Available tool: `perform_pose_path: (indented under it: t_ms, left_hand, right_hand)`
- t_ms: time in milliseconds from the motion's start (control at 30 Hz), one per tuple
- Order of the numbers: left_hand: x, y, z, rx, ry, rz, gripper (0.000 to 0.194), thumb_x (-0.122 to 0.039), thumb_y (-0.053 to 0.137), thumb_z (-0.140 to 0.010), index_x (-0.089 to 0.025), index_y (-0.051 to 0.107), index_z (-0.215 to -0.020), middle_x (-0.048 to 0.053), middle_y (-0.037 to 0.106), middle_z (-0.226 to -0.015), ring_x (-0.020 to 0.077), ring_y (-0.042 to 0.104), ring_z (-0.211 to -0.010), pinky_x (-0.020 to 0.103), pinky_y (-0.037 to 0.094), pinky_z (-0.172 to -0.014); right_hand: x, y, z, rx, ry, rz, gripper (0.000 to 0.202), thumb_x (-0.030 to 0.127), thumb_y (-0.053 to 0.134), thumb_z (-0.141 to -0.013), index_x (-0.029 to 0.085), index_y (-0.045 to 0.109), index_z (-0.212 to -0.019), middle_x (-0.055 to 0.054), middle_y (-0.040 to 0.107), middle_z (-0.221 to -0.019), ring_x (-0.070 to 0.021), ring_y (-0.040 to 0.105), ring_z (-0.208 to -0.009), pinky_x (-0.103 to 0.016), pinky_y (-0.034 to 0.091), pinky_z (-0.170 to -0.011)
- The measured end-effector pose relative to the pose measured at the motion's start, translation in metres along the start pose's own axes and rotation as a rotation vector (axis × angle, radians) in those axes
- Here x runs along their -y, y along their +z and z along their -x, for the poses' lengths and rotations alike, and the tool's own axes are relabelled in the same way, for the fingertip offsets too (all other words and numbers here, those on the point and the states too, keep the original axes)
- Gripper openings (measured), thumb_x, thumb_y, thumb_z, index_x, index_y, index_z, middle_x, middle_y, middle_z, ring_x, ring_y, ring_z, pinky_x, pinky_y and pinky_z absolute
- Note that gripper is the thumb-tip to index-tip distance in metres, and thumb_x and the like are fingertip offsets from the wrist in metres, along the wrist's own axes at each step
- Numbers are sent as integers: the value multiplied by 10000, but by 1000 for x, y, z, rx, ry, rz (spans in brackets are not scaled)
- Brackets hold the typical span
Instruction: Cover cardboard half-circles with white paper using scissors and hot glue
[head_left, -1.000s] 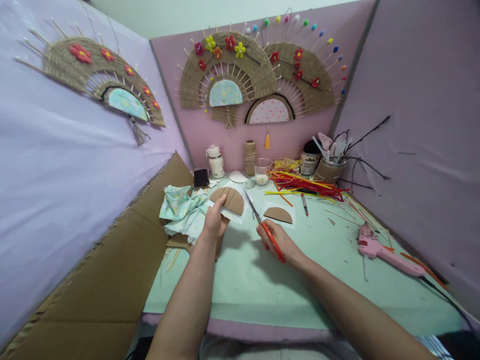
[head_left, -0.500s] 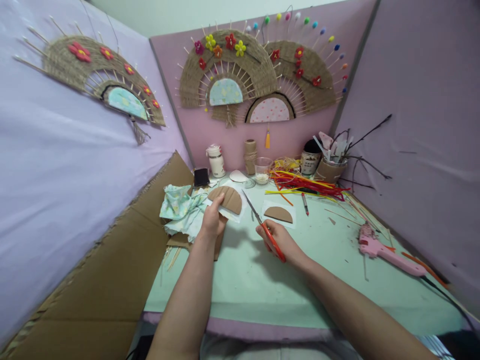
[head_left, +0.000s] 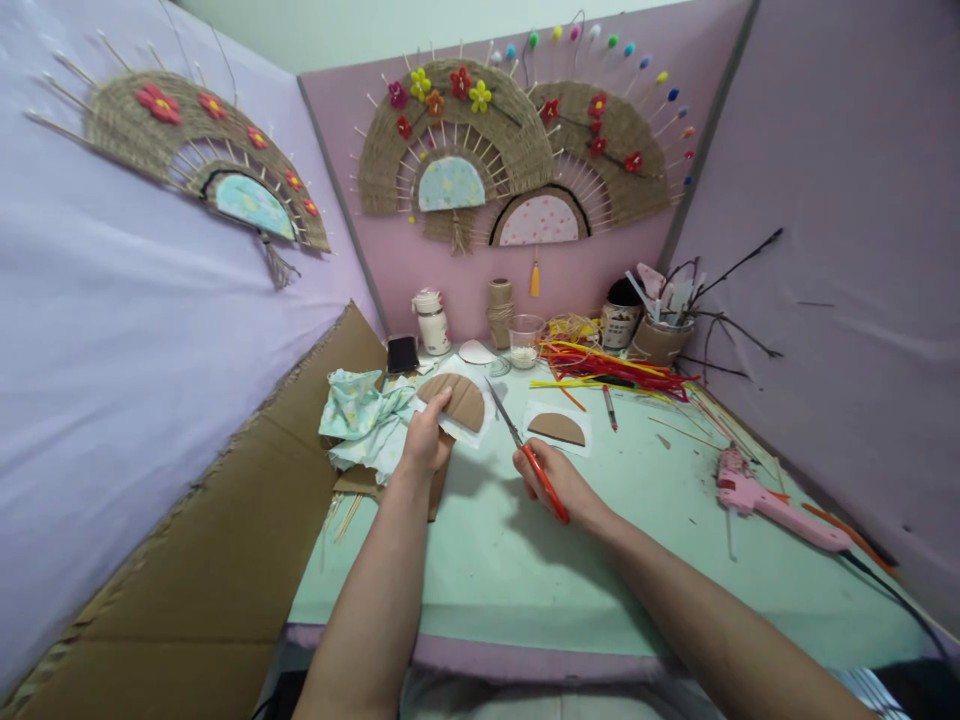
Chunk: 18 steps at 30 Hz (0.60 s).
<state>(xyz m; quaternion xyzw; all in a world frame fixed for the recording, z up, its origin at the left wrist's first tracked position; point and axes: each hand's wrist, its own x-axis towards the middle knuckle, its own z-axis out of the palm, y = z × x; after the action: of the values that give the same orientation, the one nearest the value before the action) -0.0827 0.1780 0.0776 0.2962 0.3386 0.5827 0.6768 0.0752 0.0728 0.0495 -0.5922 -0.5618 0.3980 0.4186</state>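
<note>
Between thumb and fingers, my left hand (head_left: 429, 432) grips a half-round piece of cardboard (head_left: 459, 400) backed by pale fabric, whose border shows around the curved edge. My right hand (head_left: 553, 476) is closed on scissors (head_left: 541, 474) with red handles. Their blades look nearly closed and point up and left, just right of the fabric border, seemingly apart from it. On the table behind my right hand lies a smaller cardboard half-round (head_left: 556, 429) on a pale fabric square (head_left: 587, 436).
Crumpled floral fabric (head_left: 360, 410) lies left of my left hand. A pink glue gun (head_left: 776, 505) rests at the right, its cord trailing off. Red and yellow pipe cleaners (head_left: 622, 370), a clear cup (head_left: 526, 342) and a twine spool (head_left: 500, 312) stand or lie at the back.
The cardboard and fabric in my left hand have turned very slightly, so more of the fabric border shows. The scissors have barely shifted.
</note>
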Motion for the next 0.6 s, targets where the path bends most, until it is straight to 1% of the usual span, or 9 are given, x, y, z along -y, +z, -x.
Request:
perform_pose_path:
  t_ms: [133,267,467,600]
  left_hand:
    - [2,-3,-2,24,-27,-18,276,-230,723,-714,-147,663,-970,65,737,-824,221,712,-785,368,572,-809]
    - [3,-4,-2,45,-31,-29,294,-231,722,-715,-139,664,-988,65,736,-835,208,707,-759,353,576,-785]
    - [2,-3,0,40,-41,-43,297,-231,723,-716,-136,671,-992,76,737,-854,224,708,-777,374,568,-815]
    - [1,-2,0,32,-37,-33,257,-213,705,-728,-130,676,-970,73,739,-841,215,704,-764,355,573,-793]
  right_hand:
    - [-1,1,-1,2,-2,-7,386,591,496,-825,236,397,-708,59,494,-510,-116,438,-463,-240,344,-479]
    - [-3,1,-3,-2,10,-3,380,582,528,-808,240,395,-712,57,503,-514,-120,448,-466,-238,340,-470]
    - [-4,1,-2,-4,52,-39,374,568,517,-829,242,390,-697,76,466,-447,-103,396,-387,-226,307,-423]
    - [-4,1,-2,-7,71,-57,363,549,525,-829,243,389,-689,81,459,-422,-99,389,-358,-223,301,-406]
